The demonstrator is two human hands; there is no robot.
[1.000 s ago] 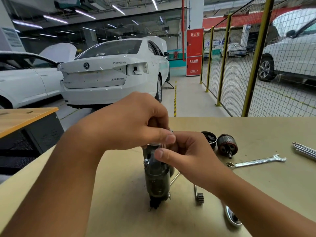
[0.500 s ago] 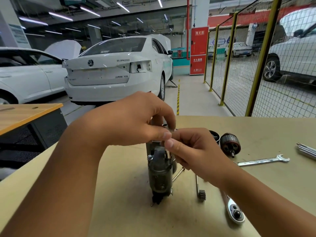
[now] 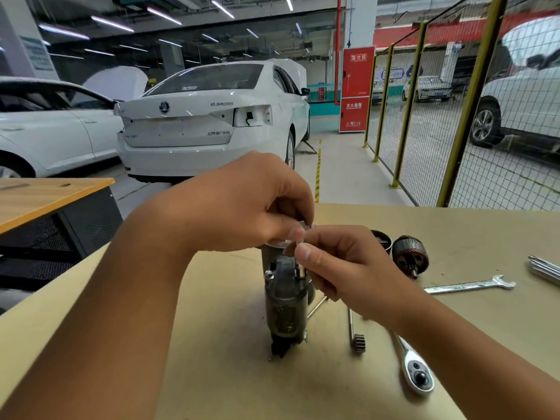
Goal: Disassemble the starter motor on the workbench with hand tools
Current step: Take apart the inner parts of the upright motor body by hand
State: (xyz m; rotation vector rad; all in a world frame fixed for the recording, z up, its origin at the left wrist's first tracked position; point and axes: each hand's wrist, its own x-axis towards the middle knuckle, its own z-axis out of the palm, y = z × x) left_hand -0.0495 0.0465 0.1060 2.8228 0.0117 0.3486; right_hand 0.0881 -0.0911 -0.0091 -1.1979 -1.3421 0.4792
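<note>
Hands meet at frame centre: left hand [image 3: 242, 204] grips the top of the upright grey cylindrical starter motor [image 3: 285, 301], right hand [image 3: 342, 268] pinches its small pale terminal stud [image 3: 301, 268].

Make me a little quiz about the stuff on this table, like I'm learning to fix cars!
1. True or false: the starter motor stands upright on the workbench.
2. Which tool lies nearest the bottom edge? A) open-end wrench B) ratchet C) hammer
3. Fill in: the copper-wound armature lies to the ____ of the motor.

Key: 1 true. 2 B. 3 right.
</note>
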